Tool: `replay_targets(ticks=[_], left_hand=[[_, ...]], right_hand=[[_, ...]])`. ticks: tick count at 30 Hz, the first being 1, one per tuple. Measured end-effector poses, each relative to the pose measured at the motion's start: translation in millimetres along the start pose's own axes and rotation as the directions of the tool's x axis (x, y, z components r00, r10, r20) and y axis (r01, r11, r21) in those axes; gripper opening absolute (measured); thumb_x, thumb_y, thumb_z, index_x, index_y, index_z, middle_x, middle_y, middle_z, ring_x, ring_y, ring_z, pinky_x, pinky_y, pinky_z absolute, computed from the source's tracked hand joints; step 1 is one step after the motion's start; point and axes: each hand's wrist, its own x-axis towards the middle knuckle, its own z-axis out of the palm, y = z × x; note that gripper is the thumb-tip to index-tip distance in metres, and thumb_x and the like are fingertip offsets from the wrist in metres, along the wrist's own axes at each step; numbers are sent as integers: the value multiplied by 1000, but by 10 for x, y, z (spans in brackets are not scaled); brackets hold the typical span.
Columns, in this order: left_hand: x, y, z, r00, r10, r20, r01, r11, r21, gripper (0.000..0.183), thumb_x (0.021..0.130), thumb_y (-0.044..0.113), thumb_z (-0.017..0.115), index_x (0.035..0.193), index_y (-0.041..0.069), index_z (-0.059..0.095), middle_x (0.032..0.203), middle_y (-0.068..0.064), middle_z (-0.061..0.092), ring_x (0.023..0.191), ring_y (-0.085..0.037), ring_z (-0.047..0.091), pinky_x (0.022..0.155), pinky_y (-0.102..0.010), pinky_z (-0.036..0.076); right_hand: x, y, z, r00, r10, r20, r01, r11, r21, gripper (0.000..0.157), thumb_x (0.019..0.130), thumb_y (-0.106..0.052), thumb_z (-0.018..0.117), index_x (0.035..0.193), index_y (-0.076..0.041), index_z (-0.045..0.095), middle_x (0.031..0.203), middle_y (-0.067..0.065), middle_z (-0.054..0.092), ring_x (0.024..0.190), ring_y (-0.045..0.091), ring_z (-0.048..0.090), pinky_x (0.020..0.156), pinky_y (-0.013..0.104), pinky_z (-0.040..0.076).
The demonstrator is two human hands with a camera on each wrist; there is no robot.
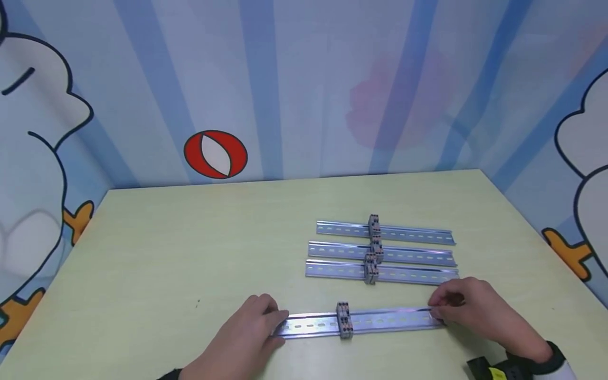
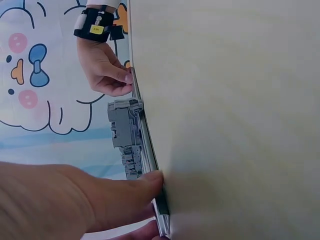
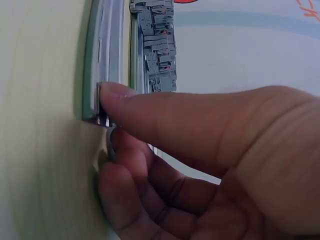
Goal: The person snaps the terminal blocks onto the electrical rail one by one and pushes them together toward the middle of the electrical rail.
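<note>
A slotted metal DIN rail (image 1: 394, 319) lies lengthwise near the front of the table, with a small grey terminal block (image 1: 344, 320) clipped across it left of its middle. My left hand (image 1: 247, 332) grips the rail's left end between thumb and fingers. At the other end my right hand (image 1: 480, 311) pinches the rail. In the right wrist view, the thumb of the right hand (image 3: 175, 150) lies on the rail's end, with the other fingers curled beneath. The left wrist view shows the grey block (image 2: 124, 122) standing out from the rail between both hands.
Behind the held rail, three similar rails lie roughly parallel: a near rail (image 1: 332, 268), a middle rail (image 1: 418, 256) and a far rail (image 1: 418, 235). Each carries grey terminal blocks near its middle. A patterned blue wall (image 1: 304, 105) borders the table (image 1: 190, 237) at the back.
</note>
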Motion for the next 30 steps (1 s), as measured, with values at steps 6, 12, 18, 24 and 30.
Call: replay_targets(ticks=[6,12,18,24,30], left_hand=[[158,43,-25,999,2,34,-1,999,-40,28,80,17,80,106,8,75,93,1,61,85,-12,52,74,-23,50],[446,84,32,999,21,43,-17,997,-75,26,80,15,80,105,8,76,94,-2,66,85,-15,58,74,-23,51],[662,48,138,1000,0,10,1,995,-100,23,76,15,83,97,9,75,94,-4,69,84,-17,60,73,-28,51],[770,0,168,999,-51,-8,49,987,-152,24,74,15,85,93,9,72,91,-4,67,79,-14,57,70,-27,50],[835,-7,174,998,-64,-1,63,981,-186,26,75,15,84,97,7,72,92,-5,67,80,-14,56,71,-28,50]], right_hand=[[-15,126,-73,999,51,7,-50,999,-10,6,81,-14,78,86,-16,76,78,-3,72,70,13,57,58,21,47],[-15,311,-173,986,166,-21,-166,986,-2,11,81,-15,78,92,-11,77,86,2,75,72,17,59,62,26,48],[20,389,-217,965,251,-80,-246,967,67,18,81,-17,78,94,-6,73,85,4,74,75,20,59,63,27,46],[49,375,-201,951,238,-196,-227,971,78,16,80,-14,79,92,-6,72,85,8,73,76,22,58,63,26,45],[46,384,-123,929,221,-297,-206,975,79,13,79,-10,79,88,-5,72,85,11,74,74,23,59,59,26,45]])
